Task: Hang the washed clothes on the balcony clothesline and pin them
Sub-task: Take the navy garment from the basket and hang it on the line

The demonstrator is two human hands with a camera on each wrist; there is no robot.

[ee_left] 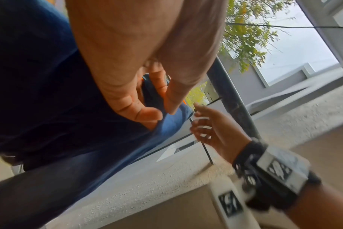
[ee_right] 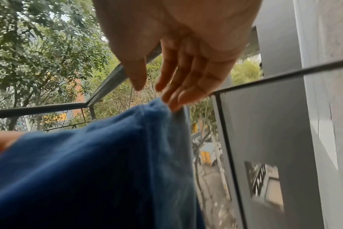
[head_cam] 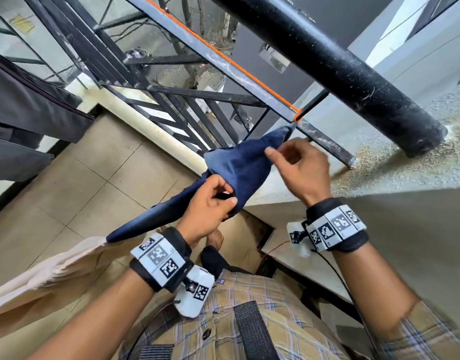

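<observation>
A navy blue garment point(head_cam: 239, 162) stretches from lower left up toward the balcony railing, and its upper tip reaches the knot of the orange clothesline point(head_cam: 223, 54) tied along the top rail. My left hand point(head_cam: 228, 198) grips the bunched middle of the garment point(ee_left: 49, 93), its fingers point(ee_left: 147, 113) curled into the cloth. My right hand point(head_cam: 278, 154) is at the garment's upper edge with loose fingers. In the right wrist view its straight fingertips point(ee_right: 172, 105) touch the top fold of the garment point(ee_right: 88, 170) while the thumb stands apart. No pins are in view.
A thick black pipe point(head_cam: 340, 63) slants overhead to the rough ledge point(head_cam: 392, 165) on the right. The metal railing point(head_cam: 171, 92) runs ahead. Dark grey clothes point(head_cam: 28, 113) hang at the left and a beige cloth point(head_cam: 54, 268) hangs at lower left over the tiled floor point(head_cam: 80, 178).
</observation>
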